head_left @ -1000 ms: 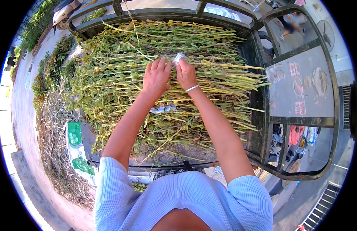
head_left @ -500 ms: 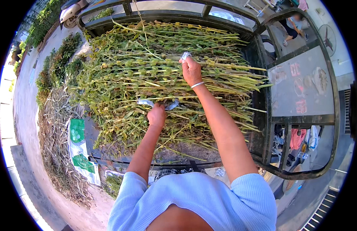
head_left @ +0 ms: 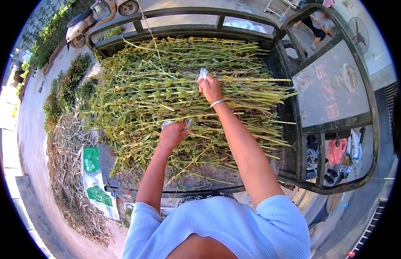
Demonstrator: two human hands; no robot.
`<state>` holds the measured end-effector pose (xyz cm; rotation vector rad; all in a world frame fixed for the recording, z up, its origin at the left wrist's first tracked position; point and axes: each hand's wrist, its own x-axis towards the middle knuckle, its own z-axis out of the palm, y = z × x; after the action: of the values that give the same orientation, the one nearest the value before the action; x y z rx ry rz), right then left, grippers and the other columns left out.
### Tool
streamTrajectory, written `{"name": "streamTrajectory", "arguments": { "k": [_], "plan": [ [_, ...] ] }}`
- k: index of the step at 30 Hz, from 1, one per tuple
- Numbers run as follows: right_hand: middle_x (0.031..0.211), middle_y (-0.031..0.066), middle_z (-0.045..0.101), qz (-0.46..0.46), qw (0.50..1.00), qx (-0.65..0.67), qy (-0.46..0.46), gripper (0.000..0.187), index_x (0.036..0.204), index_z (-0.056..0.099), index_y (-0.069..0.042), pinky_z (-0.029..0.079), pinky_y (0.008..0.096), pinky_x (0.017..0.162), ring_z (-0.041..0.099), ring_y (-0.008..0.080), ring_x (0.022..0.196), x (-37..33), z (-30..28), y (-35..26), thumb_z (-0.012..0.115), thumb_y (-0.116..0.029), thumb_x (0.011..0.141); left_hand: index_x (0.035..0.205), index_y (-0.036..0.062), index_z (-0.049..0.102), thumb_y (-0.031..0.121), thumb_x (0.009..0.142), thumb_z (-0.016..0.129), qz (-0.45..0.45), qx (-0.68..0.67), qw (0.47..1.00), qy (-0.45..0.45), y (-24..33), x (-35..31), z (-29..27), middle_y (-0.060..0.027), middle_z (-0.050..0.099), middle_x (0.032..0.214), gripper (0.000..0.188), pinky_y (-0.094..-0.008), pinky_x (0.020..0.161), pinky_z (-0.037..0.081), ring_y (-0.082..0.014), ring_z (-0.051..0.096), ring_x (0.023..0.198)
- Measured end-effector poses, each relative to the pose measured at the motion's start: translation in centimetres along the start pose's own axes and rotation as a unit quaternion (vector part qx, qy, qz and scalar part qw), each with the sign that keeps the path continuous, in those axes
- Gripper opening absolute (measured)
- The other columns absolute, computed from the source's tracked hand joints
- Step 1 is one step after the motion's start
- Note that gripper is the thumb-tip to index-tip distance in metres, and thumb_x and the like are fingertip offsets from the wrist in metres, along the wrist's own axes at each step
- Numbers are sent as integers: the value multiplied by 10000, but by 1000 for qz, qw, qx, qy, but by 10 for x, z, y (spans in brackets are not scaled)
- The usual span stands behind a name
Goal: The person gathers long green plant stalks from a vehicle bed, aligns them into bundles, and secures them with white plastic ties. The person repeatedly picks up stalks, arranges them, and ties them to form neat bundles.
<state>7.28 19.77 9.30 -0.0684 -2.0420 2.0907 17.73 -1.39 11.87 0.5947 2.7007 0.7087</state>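
Note:
Cut green-yellow stalks (head_left: 135, 95) with pods and leaves lie in a thick layer on the cart bed, their bare ends to the right. My right hand (head_left: 210, 90) is closed on a crumpled, clear plastic strip (head_left: 204, 73) over the middle of the stalks. Nearer to me, my left hand (head_left: 172, 136) is closed on another piece of clear plastic strip (head_left: 167, 124), whose ends stick out on both sides of the fist. Whether the two pieces join among the stalks is hidden. A white band (head_left: 217, 102) circles my right wrist.
A dark metal rail (head_left: 179, 14) bounds the bed's far side; a framed panel (head_left: 334, 86) stands at its right. Dry stalks (head_left: 75, 172) and a green-white sack (head_left: 96, 185) lie left. A scooter (head_left: 86, 28) stands far left. Another person (head_left: 317, 26) is beyond the frame.
The view has tilted, so the cart sits lower in the picture. My left hand has gathered its plastic strip, and less of it hangs out. My right hand keeps its grip.

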Motion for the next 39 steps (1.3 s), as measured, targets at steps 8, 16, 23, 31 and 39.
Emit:
{"name": "streamTrajectory", "arguments": {
  "k": [8,16,23,31,39],
  "plan": [
    [573,45,530,-23,999,-15,37,198,754,592,-17,391,312,498,477,132,493,-17,3,-4,440,-112,838,783,20,595,223,843,662,8,-175,980,96,31,11,-13,-61,564,644,222,-336,535,406,-176,513,566],
    [566,19,497,-87,996,-31,21,175,798,577,-8,363,269,479,429,102,476,-77,3,-35,418,-71,837,757,27,575,169,878,611,-22,-426,898,110,65,39,-19,48,484,643,191,-233,491,308,-35,393,575],
    [580,-4,484,-45,999,-27,-3,206,963,605,-13,340,251,468,421,69,498,-74,2,-18,417,-30,880,777,5,598,86,828,569,-51,-443,889,100,35,73,-10,20,525,639,100,-242,489,331,-46,425,572],
    [668,21,542,-8,996,55,-71,261,924,601,-8,430,267,594,526,102,624,-60,-6,-18,449,-204,1005,869,24,660,91,788,611,7,-320,945,71,26,77,-47,-15,578,606,116,-287,512,422,-95,498,538],
    [898,106,580,-309,935,-172,16,99,933,613,-27,488,341,698,588,279,803,-90,20,-67,553,-105,929,1196,0,581,-7,871,561,56,-475,877,-42,22,68,-22,5,617,786,325,-221,565,431,-37,519,679]
  ]
}}
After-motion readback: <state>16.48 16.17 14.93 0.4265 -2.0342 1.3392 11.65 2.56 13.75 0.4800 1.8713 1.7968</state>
